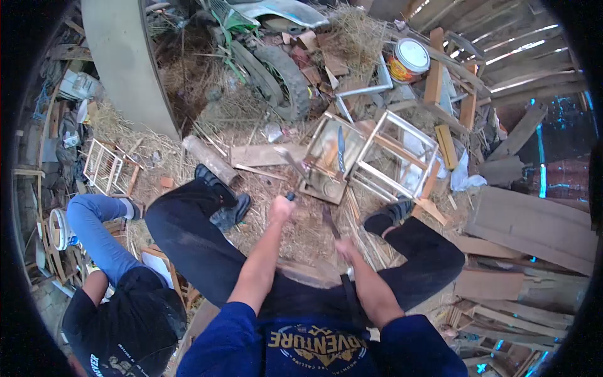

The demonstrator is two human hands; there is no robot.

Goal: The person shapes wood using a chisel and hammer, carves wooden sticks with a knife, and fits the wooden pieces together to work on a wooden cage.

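My left hand (282,210) is closed around a tool with a black grip (290,196); its far part is too blurred to name. In my right hand (345,249) is a dark brown, flat, narrow tool (330,221), pointing up and away from me. Just beyond both hands lies a shallow wooden box (326,188) on the straw-covered ground. A knife-like tool with a blue tint (341,149) rests on this box. Beside it on the right stands a white-edged wooden frame (369,180).
A person in a black shirt (135,320) sits at my left. Behind the box are a motorbike wheel (286,81) and a paint bucket (409,60). A log (209,159) lies near my left foot. Boards (534,226) are piled at right; a curved panel (125,63) rises at upper left.
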